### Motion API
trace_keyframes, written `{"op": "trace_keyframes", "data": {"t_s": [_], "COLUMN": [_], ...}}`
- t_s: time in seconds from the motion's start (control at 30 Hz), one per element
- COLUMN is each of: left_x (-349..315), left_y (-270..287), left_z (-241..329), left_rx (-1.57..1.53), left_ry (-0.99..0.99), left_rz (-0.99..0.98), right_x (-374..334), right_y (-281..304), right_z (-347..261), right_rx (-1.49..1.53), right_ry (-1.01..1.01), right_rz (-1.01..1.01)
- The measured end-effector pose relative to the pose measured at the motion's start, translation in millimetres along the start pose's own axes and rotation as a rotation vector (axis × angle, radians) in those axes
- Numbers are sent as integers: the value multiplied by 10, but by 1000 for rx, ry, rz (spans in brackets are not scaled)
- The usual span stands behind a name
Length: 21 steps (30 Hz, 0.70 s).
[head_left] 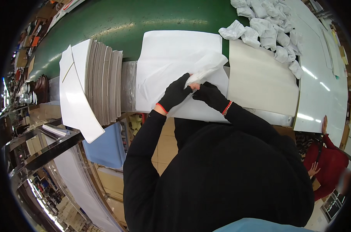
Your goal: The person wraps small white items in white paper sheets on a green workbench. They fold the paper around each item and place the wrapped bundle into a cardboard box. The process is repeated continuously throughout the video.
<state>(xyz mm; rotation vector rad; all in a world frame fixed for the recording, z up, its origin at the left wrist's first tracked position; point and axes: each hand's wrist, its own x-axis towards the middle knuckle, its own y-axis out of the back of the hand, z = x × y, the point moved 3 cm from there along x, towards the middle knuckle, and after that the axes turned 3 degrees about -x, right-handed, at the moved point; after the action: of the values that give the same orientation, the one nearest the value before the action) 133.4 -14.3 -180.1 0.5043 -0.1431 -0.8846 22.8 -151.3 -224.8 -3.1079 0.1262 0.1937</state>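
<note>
In black gloves with bare fingertips, my left hand [176, 93] and my right hand [212, 96] meet over the middle of a pile of white paper sheets [179, 43]. A thin white sheet of tissue paper [208, 69] is gathered and creased between them, its bunched part rising beyond my fingers. My left hand is closed on the gathered part. The fingers of my right hand are bent in against the same tissue paper, the exact pinch partly hidden. Both wrists show red bands.
Left of the paper, a tall stack of boards [104, 81] carries loose white cut pieces [77, 96]. On the right lies a cream sheet [260, 79], with many crumpled white paper wads [266, 29] behind it. The green table [117, 29] extends beyond. A person in red [326, 166] is at far right.
</note>
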Motion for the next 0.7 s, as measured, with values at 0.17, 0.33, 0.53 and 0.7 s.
{"op": "trace_keyframes", "data": {"t_s": [0.17,0.33,0.53,0.7], "left_x": [115,312,320,748], "left_y": [285,170,320,750], "left_z": [-334,-45,-322,-641], "left_rx": [-280,-288,558,581], "left_ry": [237,237,-132,138], "left_rz": [-176,-217,429,12], "right_x": [105,223,157,-146], "right_y": [-10,61,699,1370], "right_z": [140,-109,-381,-871], "right_rx": [845,796,984,908], "right_ry": [-393,-357,-260,-93], "right_rz": [117,131,166,64]}}
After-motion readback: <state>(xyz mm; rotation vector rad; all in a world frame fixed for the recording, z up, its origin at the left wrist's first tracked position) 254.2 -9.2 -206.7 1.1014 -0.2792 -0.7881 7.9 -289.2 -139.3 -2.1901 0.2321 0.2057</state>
